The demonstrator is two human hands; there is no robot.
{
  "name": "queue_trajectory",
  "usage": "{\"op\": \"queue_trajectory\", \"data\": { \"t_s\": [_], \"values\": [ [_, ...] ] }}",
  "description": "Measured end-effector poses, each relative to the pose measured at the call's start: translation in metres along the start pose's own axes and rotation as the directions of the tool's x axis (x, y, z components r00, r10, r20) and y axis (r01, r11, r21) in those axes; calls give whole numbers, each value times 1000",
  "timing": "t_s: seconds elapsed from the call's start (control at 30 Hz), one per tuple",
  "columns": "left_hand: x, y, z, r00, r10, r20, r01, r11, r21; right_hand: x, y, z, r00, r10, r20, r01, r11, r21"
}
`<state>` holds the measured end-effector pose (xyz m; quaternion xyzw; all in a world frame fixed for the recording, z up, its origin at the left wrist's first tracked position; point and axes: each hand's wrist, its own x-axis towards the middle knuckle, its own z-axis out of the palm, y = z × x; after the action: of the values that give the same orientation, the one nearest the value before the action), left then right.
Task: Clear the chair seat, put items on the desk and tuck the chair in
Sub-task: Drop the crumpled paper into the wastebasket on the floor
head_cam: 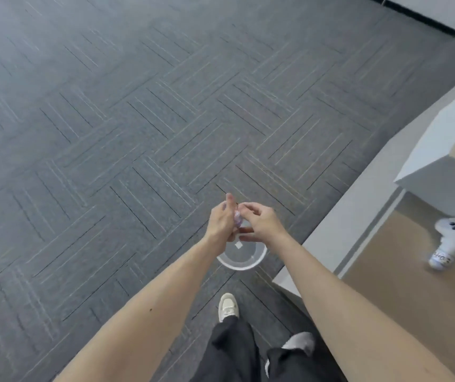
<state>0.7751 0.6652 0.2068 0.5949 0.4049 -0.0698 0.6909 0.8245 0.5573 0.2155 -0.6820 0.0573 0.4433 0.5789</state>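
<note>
Both hands hide a small blurred object above a cup.

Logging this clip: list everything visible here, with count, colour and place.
Clear round plastic container: one, transparent, below the hands.
Small crumpled purplish item: one, between both hands; identity unclear.
White handheld controller: one, on the desk, right.
Light wooden desk: one, tan with a grey edge, right side.
Grey patterned carpet: floor.
Shoes: two, white, bottom centre.
Trousers: dark.
Left hand, right hand: close together, centre.
</note>
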Motion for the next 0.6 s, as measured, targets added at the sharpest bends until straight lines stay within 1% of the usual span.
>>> {"op": "queue_trajectory", "data": {
  "t_s": [0.07, 0.1, 0.17, 0.2, 0.3, 0.43, 0.5, 0.6],
  "values": [
    [23, -30, -3, 992, -119, 42, 115, 990, 86, 22, 32, -1, 994, 106, -29, -105, 994, 30],
    [36, -45, -2, 982, -185, 26, 181, 977, 113, 34, 47, 0, 988, 150, -31, -148, 987, 60],
    [59, -72, 0, 960, -278, 24, 274, 954, 125, 56, 76, 1, 975, 217, -48, -210, 969, 128],
    [69, -85, 1, 951, -305, 57, 297, 947, 120, 68, 91, 1, 968, 243, -66, -231, 961, 150],
    [95, -121, 3, 944, -276, 180, 255, 958, 132, 105, 131, 0, 951, 283, -123, -261, 951, 167],
    [123, -153, -3, 940, -297, 166, 289, 955, 75, 146, 175, 0, 945, 290, -154, -270, 953, 137],
    [137, -163, -4, 923, -333, 192, 323, 943, 83, 162, 191, -2, 947, 277, -163, -266, 960, 87],
    [148, -169, -8, 916, -353, 189, 341, 935, 91, 169, 201, -8, 951, 249, -184, -248, 968, 30]
  ]
}}
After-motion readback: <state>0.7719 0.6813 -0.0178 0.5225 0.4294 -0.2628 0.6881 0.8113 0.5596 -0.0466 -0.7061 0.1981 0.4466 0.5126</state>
